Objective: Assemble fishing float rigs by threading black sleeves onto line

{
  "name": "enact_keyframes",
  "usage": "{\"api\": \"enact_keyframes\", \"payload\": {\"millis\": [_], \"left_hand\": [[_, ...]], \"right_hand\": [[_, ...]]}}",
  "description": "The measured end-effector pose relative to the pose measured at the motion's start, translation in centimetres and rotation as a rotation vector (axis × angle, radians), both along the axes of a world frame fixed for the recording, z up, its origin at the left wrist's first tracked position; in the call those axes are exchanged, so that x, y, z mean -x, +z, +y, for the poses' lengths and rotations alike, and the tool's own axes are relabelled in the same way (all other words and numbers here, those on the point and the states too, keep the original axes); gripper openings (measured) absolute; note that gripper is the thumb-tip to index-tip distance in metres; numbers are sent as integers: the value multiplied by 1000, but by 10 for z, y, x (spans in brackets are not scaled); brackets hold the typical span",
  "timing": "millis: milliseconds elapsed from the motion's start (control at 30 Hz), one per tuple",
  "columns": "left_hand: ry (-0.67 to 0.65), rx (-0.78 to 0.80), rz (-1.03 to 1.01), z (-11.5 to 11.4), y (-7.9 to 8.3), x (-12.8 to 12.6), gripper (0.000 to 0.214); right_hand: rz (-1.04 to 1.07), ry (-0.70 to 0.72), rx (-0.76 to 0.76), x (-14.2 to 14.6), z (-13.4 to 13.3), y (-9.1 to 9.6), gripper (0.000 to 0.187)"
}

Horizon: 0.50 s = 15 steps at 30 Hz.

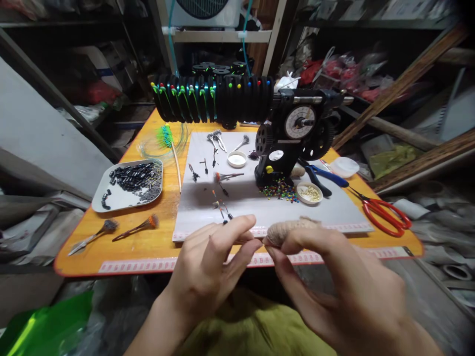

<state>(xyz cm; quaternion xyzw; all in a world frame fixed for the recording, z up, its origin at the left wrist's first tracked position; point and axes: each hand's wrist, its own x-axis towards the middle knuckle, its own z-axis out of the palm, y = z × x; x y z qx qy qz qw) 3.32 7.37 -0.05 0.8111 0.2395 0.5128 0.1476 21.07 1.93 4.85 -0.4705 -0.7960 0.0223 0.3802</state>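
Observation:
My left hand (208,262) is closed with thumb and fingers drawn together near the table's front edge. What it holds is too small to make out; a thin dark line shows by the thumb tip. Almost touching it, my right hand (341,277) pinches at the same spot, also on something too small to name. A beige ribbed wrap (291,231) covers what looks like one of its fingers. Just beyond the hands, small rigs with orange tips and dark ends (221,206) lie on the grey board (193,222).
A black winding machine (274,143) with a row of spools stands behind. At left is a white tray (97,200) of black pieces. Beads (278,189), a small dish (309,193), blue-handled pliers (330,175) and red scissors (386,215) lie right. A measuring tape (141,265) runs along the front.

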Motion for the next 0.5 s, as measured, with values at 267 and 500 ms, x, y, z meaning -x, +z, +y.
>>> {"api": "enact_keyframes", "payload": {"millis": [267,500], "left_hand": [[-38,-48,155,3,18,21,21],[9,208,-102,-14,22,22,24]], "right_hand": [[199,46,145,4,7,-1,29],[900,197,192,22,14,-11,39]]}}
